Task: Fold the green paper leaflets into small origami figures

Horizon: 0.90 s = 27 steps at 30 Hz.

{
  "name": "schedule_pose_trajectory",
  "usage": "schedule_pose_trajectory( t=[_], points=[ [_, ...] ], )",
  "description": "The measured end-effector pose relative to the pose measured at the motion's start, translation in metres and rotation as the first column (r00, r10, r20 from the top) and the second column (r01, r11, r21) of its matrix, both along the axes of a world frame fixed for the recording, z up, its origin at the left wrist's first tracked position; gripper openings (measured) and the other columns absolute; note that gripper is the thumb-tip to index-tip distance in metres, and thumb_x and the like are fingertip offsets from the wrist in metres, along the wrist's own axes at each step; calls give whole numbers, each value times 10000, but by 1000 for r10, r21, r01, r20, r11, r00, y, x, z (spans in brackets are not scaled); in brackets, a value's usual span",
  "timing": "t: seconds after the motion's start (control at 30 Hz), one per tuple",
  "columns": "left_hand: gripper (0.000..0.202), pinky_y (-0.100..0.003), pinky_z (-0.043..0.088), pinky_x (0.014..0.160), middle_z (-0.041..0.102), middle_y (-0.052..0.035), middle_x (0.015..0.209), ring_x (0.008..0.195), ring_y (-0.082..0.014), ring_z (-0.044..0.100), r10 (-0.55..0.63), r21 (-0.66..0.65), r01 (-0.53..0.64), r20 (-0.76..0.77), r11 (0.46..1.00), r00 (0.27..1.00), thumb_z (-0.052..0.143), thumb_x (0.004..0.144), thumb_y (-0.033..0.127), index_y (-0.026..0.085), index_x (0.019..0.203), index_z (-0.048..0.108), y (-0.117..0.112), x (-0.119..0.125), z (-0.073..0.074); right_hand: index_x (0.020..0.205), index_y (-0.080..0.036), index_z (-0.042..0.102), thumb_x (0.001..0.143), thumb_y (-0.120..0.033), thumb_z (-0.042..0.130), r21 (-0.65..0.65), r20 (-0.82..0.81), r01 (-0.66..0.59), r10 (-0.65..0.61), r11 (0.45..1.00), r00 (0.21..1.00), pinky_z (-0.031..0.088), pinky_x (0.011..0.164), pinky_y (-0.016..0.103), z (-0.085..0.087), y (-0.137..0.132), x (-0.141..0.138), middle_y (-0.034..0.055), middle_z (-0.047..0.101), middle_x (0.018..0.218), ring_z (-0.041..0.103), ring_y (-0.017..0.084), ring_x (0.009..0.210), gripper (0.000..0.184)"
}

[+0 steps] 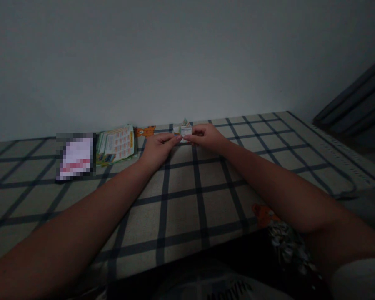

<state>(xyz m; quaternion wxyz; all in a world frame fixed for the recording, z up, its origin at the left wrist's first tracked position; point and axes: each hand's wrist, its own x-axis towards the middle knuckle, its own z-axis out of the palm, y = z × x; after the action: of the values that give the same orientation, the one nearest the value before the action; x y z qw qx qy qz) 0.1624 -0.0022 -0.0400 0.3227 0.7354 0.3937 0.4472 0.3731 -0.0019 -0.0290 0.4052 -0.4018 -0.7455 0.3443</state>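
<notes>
View: head camera, the only one.
Folded paper: a small printed piece (186, 131), far side of the table, in the middle, between the two hands.
Left hand: pinching the paper's left, near edge between thumb and fingers; the hand (158, 149) sits left of the paper and a little nearer.
Right hand: pinching the paper's right side, thumb on the near face, fingers curled behind; the hand (208, 138) sits to the right.
Nearer hand: neither; both sets of fingertips touch the paper and almost meet at its near edge.
Paper's direction: a pointed tip stands at the far, upper end; the printed face looks back toward the near side.
Long axis: seemingly from near edge to tip, across the line joining the hands; too small to be sure.
Contact with cloth: cannot tell whether the paper rests on the checked cloth (180, 208) or is held above it.
Leaflet stack: printed sheets (120, 141) left of the left hand, well apart from the paper.
</notes>
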Motion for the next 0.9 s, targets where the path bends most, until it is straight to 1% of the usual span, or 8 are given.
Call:
schedule_pose_trajectory(
  t=[0.1, 0.23, 0.37, 0.53, 0.6, 0.7, 0.8, 0.9],
  points=[
    [366, -269, 397, 622, 613, 1, 631, 663, -158, 544, 24, 31, -23, -25, 999, 999, 689, 834, 504, 192, 642, 687, 0, 0, -1, 705, -159, 606, 855, -472, 689, -5, 46, -8, 8, 1000, 999, 437, 611, 244, 0, 0, 0, 33, 678, 692, 603, 127, 660, 357],
    [339, -272, 396, 622, 622, -1, 638, 654, -157, 544, 59, 37, -57, -57, 998, 997, 717, 799, 489, 187, 646, 691, 2, 0, -4, 661, -159, 591, 853, -502, 691, 3, 131, -45, 44, 999, 990, 403, 580, 234, 5, -3, 2, 28, 682, 671, 593, 116, 632, 406],
    [303, -263, 407, 626, 664, 1, 698, 647, -143, 551, 41, -16, -40, 55, 999, 998, 780, 749, 477, 178, 752, 730, 4, 0, -8, 653, -150, 609, 846, -481, 703, -6, 186, -20, 21, 1000, 982, 357, 550, 232, 10, -5, 4, 14, 652, 629, 556, 100, 590, 394],
    [326, -252, 359, 553, 609, 15, 603, 569, -120, 492, 78, -59, -72, 104, 996, 992, 810, 725, 489, 181, 675, 716, 6, 1, -7, 711, -142, 653, 813, -484, 736, -47, 83, -35, 39, 998, 996, 404, 581, 238, 6, -1, 3, 9, 640, 635, 582, 115, 616, 366],
    [326, -253, 350, 538, 601, 15, 583, 551, -117, 483, 104, -70, -97, 110, 993, 988, 812, 725, 481, 182, 649, 708, 7, 1, -6, 731, -139, 667, 803, -449, 746, -55, 44, -51, 53, 997, 998, 425, 598, 238, 4, 0, 2, 6, 642, 644, 590, 118, 628, 328],
    [329, -255, 376, 540, 622, 6, 584, 550, -120, 510, 93, -78, -83, 129, 993, 987, 821, 730, 475, 180, 640, 708, 7, 1, -6, 698, -146, 643, 817, -384, 733, -57, 21, -52, 53, 997, 998, 451, 614, 236, 4, 1, 2, 11, 656, 643, 604, 118, 635, 281],
    [336, -261, 434, 552, 685, -14, 640, 562, -134, 569, 44, -97, -27, 180, 995, 983, 799, 770, 512, 179, 815, 786, 6, 1, -7, 687, -156, 608, 827, -348, 728, -91, 42, -43, 47, 995, 998, 443, 581, 228, 5, 0, 3, 6, 650, 618, 604, 117, 608, 266],
    [428, -274, 486, 567, 715, -32, 659, 558, -144, 599, 20, -117, 6, 220, 993, 975, 772, 800, 550, 164, 982, 813, 5, 2, -6, 696, -153, 603, 834, -312, 727, -102, 46, -30, 35, 994, 998, 434, 566, 220, 6, -1, 3, 2, 640, 610, 598, 109, 592, 244]
  ],
)
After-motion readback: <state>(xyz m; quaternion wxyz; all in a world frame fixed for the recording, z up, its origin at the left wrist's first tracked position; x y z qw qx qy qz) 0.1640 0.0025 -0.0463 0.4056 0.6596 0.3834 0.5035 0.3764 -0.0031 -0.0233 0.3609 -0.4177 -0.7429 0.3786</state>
